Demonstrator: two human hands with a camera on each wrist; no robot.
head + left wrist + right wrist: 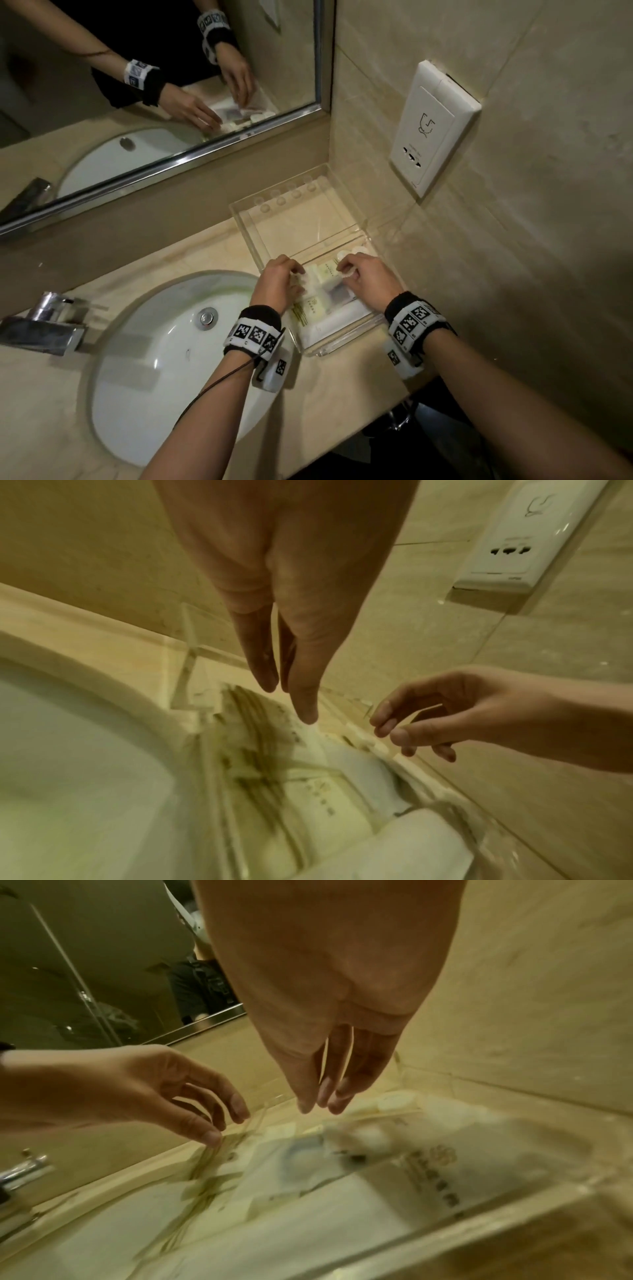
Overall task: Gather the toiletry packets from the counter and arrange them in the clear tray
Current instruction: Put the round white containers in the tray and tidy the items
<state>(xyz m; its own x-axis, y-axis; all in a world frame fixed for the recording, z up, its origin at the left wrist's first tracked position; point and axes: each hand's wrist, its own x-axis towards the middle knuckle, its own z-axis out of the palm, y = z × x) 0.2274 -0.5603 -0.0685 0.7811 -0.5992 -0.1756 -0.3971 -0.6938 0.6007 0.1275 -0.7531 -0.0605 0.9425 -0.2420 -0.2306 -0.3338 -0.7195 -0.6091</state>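
A clear tray (343, 343) with its lid (301, 205) standing open sits on the counter right of the sink. Inside lie several cream and white toiletry packets (325, 274), one printed with green stalks (312, 307), and round white pieces (356, 251) at the back. Both hands are over the tray. My left hand (295, 275) reaches down at the tray's left side, fingertips (306, 718) touching a packet (274, 777). My right hand (347, 273) hovers at the right side with relaxed fingers (318, 1102) and holds nothing. A blurred white item (369, 1137) lies just beneath it.
A white sink (164, 359) and a chrome faucet (44, 322) lie to the left. A mirror (154, 85) runs behind the counter. A tiled wall with a white socket plate (431, 126) closes the right side. The counter's front edge (376, 407) is near my wrists.
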